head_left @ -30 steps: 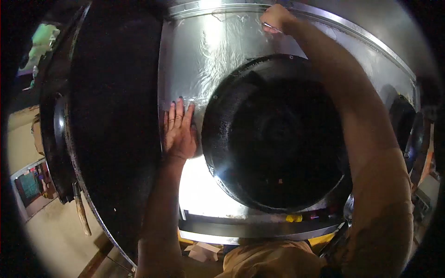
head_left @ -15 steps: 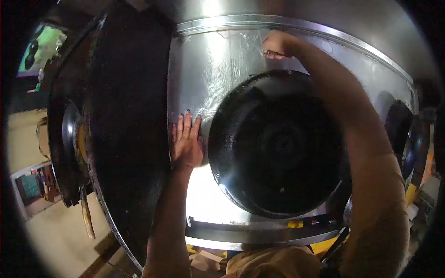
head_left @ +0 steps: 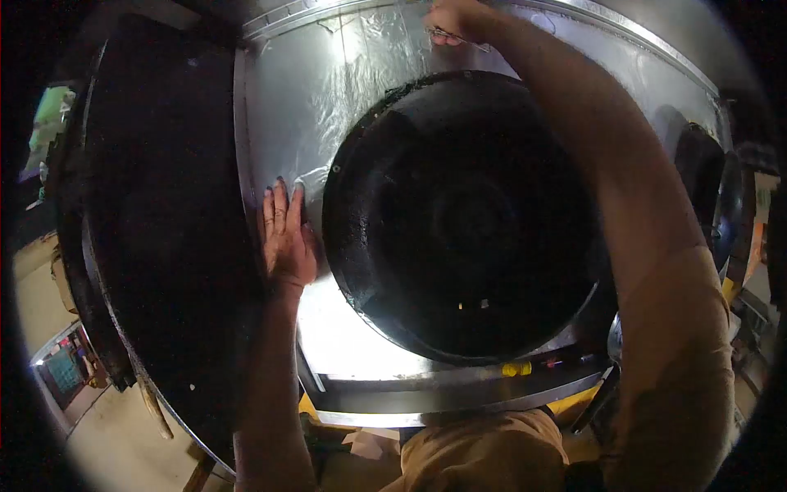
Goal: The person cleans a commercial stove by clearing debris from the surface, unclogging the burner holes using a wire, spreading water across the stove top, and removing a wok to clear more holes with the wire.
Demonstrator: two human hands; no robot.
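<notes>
My left hand [head_left: 287, 242] lies on the shiny steel surface [head_left: 287, 123], fingers stretched out and slightly apart, left of a large round black pan [head_left: 459, 221]. At the top of the view, beyond the pan's far rim, my right hand [head_left: 452, 20] is closed in a fist against the steel. Bits of something silvery and crinkled show at its fingers, too small to name. Part of the pan's right side is hidden behind my right forearm. The steel beyond the pan looks wet and streaked.
A broad dark panel [head_left: 172, 213] stands along the left side. A raised metal edge [head_left: 303, 18] runs along the back. Near the front lies a small yellow object [head_left: 516, 370]. Dark rounded pans [head_left: 697, 164] stand at the right. A wooden handle [head_left: 153, 407] shows at lower left.
The view has shifted, so the pan and both hands sit higher and further left in it. My left hand stays flat on the steel; my right hand stays closed beyond the pan.
</notes>
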